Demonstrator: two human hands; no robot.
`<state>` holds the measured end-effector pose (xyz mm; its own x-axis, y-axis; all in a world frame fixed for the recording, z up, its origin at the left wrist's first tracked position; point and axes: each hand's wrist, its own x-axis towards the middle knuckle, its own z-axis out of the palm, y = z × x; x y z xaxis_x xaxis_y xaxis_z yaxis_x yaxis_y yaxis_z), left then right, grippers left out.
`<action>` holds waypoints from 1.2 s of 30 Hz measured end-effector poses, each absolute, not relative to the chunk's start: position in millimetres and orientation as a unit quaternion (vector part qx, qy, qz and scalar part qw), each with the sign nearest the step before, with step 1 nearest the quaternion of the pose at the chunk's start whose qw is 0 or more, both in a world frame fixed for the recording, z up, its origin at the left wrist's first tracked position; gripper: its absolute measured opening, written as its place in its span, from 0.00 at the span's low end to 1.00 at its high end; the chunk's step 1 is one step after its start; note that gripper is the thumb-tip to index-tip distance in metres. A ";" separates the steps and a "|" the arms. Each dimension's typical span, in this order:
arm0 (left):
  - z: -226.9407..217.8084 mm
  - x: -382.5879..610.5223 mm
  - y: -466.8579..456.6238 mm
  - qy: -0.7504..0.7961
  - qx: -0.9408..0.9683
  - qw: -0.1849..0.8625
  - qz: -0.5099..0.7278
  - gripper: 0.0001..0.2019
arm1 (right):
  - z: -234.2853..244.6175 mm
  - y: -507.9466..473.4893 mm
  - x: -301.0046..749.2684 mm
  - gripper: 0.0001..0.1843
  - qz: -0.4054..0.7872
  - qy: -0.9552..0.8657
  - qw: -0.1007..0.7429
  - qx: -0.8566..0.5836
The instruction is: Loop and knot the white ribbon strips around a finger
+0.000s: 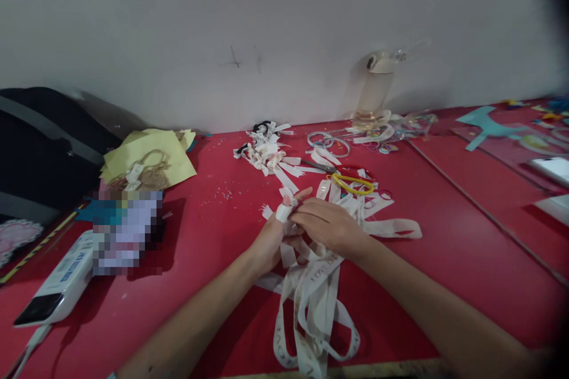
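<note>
White printed ribbon [317, 275] lies in a loose heap on the red table and hangs over its front edge. A band of it wraps round the thumb of my left hand [269, 243], whose index finger points out while the other fingers are largely hidden. Fingers bent together, my right hand [331, 222] grips the ribbon beside that thumb and covers part of the left palm. Just beyond my hands rest scissors [338, 177] with red and yellow handles, among ribbon pieces. Farther back sits a pile of tied white ribbon bows [267, 151] with some black bits.
A clear bottle [376, 92] stands against the grey wall, near clear rings [329, 144]. To the left are a dark bag [44, 148], yellow paper [178, 157] with twine [151, 174], and a white power bank [62, 278] with a cable. Turquoise paper [484, 124] lies right.
</note>
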<state>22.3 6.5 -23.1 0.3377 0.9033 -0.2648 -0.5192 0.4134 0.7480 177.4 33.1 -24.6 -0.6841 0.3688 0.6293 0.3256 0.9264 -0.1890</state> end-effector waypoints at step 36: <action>-19.2 22.8 7.7 0.335 0.266 0.788 0.442 0.28 | -16.8 35.6 179.2 0.09 -0.025 -0.926 0.356 -0.120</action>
<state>22.8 7.7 -19.2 0.3840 0.8754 -0.2937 -0.5185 0.4677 0.7158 179.2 35.6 -16.8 -0.7175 0.2053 0.6656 0.2403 0.9699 -0.0401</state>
